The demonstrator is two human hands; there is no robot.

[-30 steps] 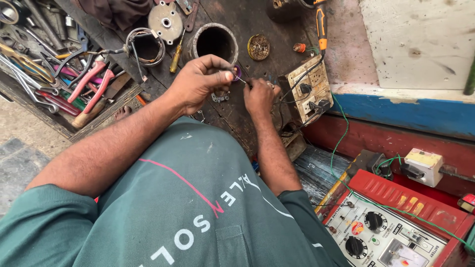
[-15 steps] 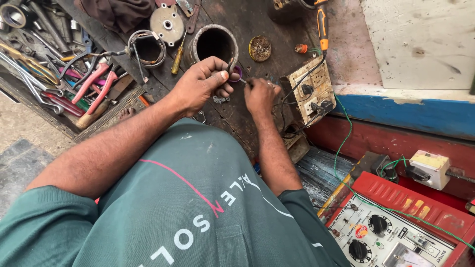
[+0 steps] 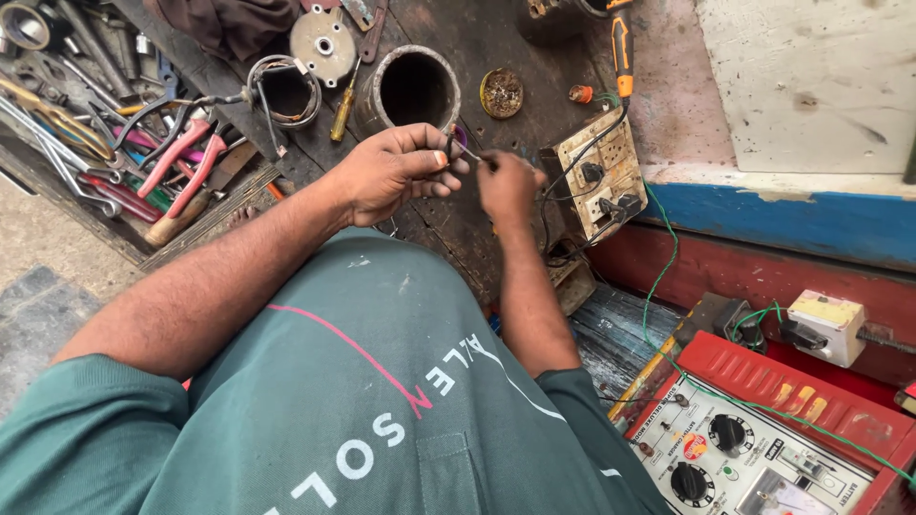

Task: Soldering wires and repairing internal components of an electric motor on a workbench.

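Observation:
My left hand (image 3: pixel 391 174) is closed, pinching a thin dark wire (image 3: pixel 465 151) between thumb and fingers. My right hand (image 3: pixel 506 186) is closed just to the right and grips the other end of the same wire. Both hands meet over a dark wooden workbench (image 3: pixel 477 57), just below an open metal cylinder (image 3: pixel 412 88). What the wire joins to is hidden by my fingers.
A worn socket board (image 3: pixel 596 172) with plugged cables lies right of my hands. Pliers with pink handles (image 3: pixel 186 157) and several tools fill a tray at the left. A round metal plate (image 3: pixel 322 43), a screwdriver (image 3: pixel 341 113), a small tin (image 3: pixel 501 92) and a red meter box (image 3: pixel 754 429) are around.
Both hands have shifted slightly down and right in view, staying closed on the wire; the camera has tilted a little.

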